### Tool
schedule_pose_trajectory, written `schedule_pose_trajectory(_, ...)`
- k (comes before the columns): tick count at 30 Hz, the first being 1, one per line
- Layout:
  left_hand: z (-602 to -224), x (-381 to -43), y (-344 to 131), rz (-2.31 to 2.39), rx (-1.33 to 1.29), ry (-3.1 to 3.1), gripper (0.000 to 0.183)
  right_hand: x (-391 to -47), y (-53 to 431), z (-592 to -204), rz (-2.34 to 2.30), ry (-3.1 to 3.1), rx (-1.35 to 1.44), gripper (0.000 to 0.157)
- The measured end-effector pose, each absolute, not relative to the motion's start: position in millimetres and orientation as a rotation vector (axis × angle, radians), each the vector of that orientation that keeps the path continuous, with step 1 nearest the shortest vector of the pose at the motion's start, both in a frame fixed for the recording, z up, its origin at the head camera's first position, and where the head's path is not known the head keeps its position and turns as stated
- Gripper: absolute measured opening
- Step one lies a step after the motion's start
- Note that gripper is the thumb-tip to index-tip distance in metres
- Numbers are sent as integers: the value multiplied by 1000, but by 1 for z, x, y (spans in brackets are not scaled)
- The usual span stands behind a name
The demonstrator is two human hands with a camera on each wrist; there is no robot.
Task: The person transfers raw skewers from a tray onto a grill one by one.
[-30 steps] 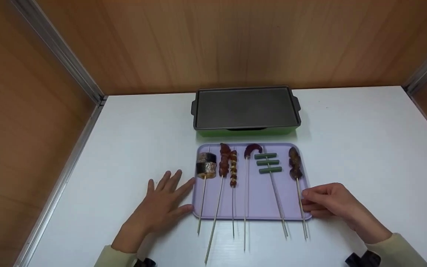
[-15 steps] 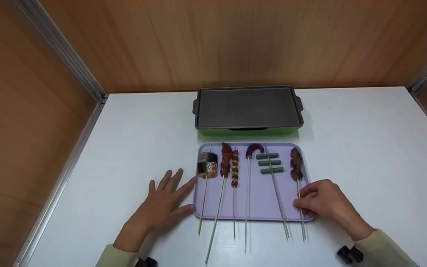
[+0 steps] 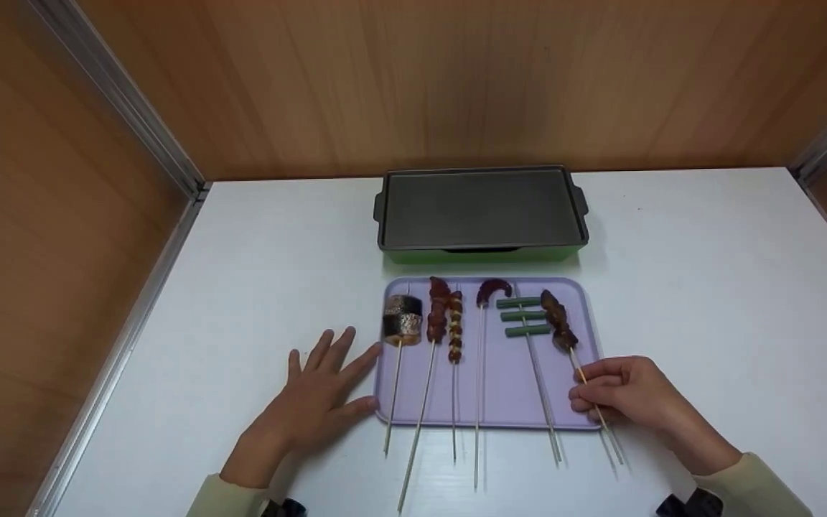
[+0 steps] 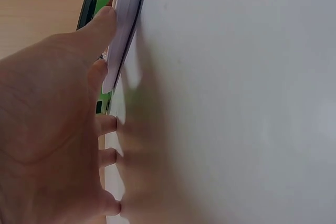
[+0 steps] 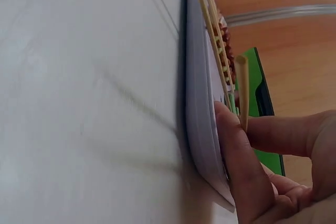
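My right hand [image 3: 636,395] pinches the wooden stick of a brown meat skewer [image 3: 559,321] at the right side of a lilac tray [image 3: 503,388]. In the right wrist view the held stick [image 5: 242,85] passes between thumb and finger, beside the tray's rim. The skewer slants, its meat end close to a skewer of green pieces [image 3: 526,316]. My left hand [image 3: 313,402] lies with fingers spread on the table, thumb and index finger against the tray's left edge. In the left wrist view the left hand's [image 4: 52,124] fingertips rest on the white surface.
Other skewers lie on the tray: a black-banded roll [image 3: 401,319], reddish meat [image 3: 436,312], small beads of food [image 3: 454,327] and a dark red curl [image 3: 491,289]. Their sticks overhang its front edge. Behind stands a green grill with a dark plate [image 3: 484,208], before a wooden wall [image 3: 456,86].
My right hand has come from the tray's right edge onto the meat skewer's stick. The skewer has tilted, meat end leftward and stick end rightward. My left hand stays in place.
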State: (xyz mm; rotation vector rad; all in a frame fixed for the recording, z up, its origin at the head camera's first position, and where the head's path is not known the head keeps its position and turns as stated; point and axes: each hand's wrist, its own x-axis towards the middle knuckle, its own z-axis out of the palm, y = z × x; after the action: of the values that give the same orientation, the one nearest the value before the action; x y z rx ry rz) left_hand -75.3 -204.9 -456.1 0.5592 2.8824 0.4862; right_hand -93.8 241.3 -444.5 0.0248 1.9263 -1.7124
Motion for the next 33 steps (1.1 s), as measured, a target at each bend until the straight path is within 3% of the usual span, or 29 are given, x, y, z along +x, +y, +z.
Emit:
schedule_pose_trajectory(17,-457,-76,-204,526,561,2862,70,-107,238,-411,-1791,1991,42,47)
schedule_pose_trajectory(33,-460,-77,-206,510,546,2849,70,-201,235,-385,-1831,2044,98,44)
